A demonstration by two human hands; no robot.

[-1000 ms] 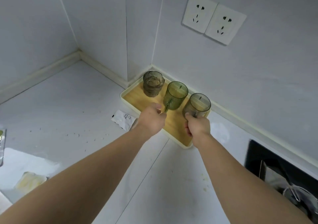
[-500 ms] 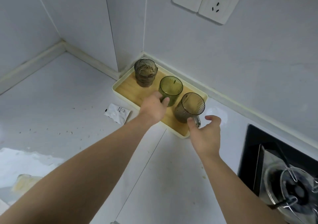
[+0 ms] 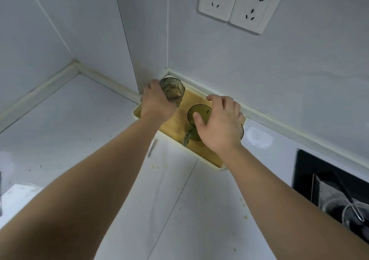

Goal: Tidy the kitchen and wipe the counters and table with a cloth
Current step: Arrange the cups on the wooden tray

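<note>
The left hand (image 3: 157, 104) has left the green mug (image 3: 199, 113) and now grips the glass (image 3: 173, 91) at the far corner of the tray (image 3: 209, 165), its fingers curled round the side. Whether the glass is lifted I cannot tell.

The right hand (image 3: 219, 126) was beside the brown mug (image 3: 242, 132) 0.5 s ago. It is now above both mugs, fingers spread wide and loosely bent, and it holds nothing that I can see. Only a sliver of the brown mug's rim shows.

The tray sits in the wall corner of the counter (image 3: 79, 130). I judge that the person is sorting the 3 cups before wiping. Crumbs (image 3: 157, 167) lie near the tray and no cloth is in view, so wiping is not yet begun.

Compared with the earlier frame, the packet (image 3: 151, 150) is now almost hidden behind the left arm.
</note>
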